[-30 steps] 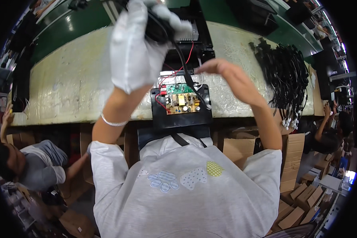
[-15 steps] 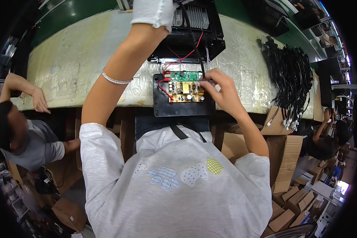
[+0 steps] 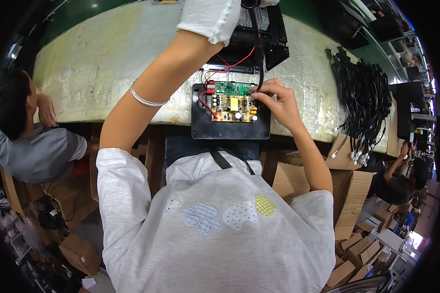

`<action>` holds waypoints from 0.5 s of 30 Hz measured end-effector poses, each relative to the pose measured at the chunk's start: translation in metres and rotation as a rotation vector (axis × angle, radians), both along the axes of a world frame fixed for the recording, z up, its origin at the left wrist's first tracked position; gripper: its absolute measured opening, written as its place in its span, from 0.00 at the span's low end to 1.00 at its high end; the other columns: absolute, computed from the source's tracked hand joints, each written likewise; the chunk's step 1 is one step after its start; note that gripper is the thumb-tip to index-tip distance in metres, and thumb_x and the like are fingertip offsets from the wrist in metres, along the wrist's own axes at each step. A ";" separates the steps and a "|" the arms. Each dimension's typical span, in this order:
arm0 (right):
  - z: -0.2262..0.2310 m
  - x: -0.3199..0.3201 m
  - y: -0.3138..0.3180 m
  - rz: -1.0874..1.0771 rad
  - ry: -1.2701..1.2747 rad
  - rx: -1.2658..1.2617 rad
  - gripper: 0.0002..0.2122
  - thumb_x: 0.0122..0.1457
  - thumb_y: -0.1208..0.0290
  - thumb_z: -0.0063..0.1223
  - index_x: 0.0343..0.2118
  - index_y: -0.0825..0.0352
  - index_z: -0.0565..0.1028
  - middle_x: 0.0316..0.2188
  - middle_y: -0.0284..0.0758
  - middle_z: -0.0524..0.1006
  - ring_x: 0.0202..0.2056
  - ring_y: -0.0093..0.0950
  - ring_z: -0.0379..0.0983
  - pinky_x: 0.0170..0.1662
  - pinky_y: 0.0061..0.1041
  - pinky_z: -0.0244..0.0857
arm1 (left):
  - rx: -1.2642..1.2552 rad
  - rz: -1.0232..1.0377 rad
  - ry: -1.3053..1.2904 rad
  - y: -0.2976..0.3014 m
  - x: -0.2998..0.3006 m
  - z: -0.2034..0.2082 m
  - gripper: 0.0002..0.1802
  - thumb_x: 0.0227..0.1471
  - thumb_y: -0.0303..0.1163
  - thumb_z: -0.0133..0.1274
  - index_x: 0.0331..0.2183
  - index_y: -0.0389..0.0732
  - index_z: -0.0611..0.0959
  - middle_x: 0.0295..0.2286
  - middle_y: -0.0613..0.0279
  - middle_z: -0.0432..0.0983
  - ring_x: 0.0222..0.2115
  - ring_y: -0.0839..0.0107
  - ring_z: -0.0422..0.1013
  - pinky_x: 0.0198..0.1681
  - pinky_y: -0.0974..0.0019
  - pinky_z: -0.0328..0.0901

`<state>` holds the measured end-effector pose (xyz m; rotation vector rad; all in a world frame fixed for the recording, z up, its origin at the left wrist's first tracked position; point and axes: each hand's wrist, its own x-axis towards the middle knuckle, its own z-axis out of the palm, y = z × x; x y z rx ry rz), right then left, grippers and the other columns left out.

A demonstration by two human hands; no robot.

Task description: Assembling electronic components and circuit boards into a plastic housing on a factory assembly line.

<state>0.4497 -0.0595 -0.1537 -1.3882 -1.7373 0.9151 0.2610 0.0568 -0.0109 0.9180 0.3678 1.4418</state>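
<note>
My right hand (image 3: 281,102) pinches the lower end of a black cable (image 3: 260,63) at the right edge of a green and tan circuit board (image 3: 234,101). The board lies on a black plastic panel (image 3: 230,131) at the table's near edge. Red wires (image 3: 239,62) run from the board's left side to a black housing (image 3: 276,49) with metal fins inside. My left hand (image 3: 208,22), in a white glove, reaches over the housing. The cable's upper part passes through its fingers, which the top edge partly cuts off.
A heap of black cables with white plugs (image 3: 359,102) hangs over the table's right side. Cardboard boxes (image 3: 347,195) stand below it. At the left sits a co-worker (image 3: 34,132) with a hand on the table (image 3: 93,73). Another person (image 3: 406,168) is at far right.
The housing and my left hand have shifted right. The board and panel have moved slightly right and away from me. My right hand still pinches the cable. The co-worker at left has leaned toward the table.
</note>
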 end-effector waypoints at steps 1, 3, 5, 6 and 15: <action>-0.003 -0.002 0.000 0.002 -0.015 0.027 0.06 0.51 0.77 0.61 0.32 0.68 0.82 0.33 0.33 0.80 0.35 0.23 0.71 0.40 0.22 0.65 | 0.021 -0.003 0.020 0.000 0.000 -0.002 0.10 0.63 0.35 0.46 0.35 0.38 0.71 0.22 0.62 0.70 0.21 0.70 0.72 0.33 0.61 0.74; -0.005 -0.004 0.000 0.005 -0.031 0.052 0.06 0.50 0.77 0.61 0.32 0.68 0.82 0.34 0.34 0.80 0.36 0.23 0.71 0.41 0.22 0.65 | 0.038 -0.004 0.040 0.002 0.000 -0.005 0.10 0.63 0.35 0.46 0.35 0.38 0.71 0.22 0.62 0.70 0.22 0.70 0.72 0.33 0.61 0.74; -0.006 -0.006 -0.003 -0.030 -0.034 0.033 0.05 0.50 0.78 0.61 0.30 0.69 0.81 0.36 0.35 0.80 0.39 0.27 0.71 0.44 0.25 0.65 | 0.007 -0.026 0.019 0.004 -0.001 -0.007 0.10 0.63 0.36 0.45 0.35 0.38 0.71 0.22 0.62 0.70 0.22 0.70 0.72 0.34 0.61 0.74; -0.007 -0.006 -0.004 -0.030 -0.034 0.030 0.05 0.50 0.78 0.61 0.30 0.69 0.81 0.36 0.35 0.80 0.39 0.27 0.71 0.44 0.25 0.65 | 0.004 -0.026 0.019 0.005 -0.003 -0.009 0.10 0.63 0.36 0.45 0.35 0.38 0.71 0.22 0.62 0.70 0.22 0.70 0.72 0.34 0.61 0.74; 0.002 -0.005 -0.009 0.012 -0.295 0.308 0.07 0.44 0.79 0.65 0.29 0.68 0.81 0.44 0.38 0.76 0.49 0.38 0.66 0.50 0.32 0.61 | -0.031 -0.116 0.033 -0.009 -0.016 -0.019 0.12 0.65 0.35 0.42 0.39 0.35 0.71 0.26 0.60 0.71 0.26 0.70 0.73 0.39 0.60 0.73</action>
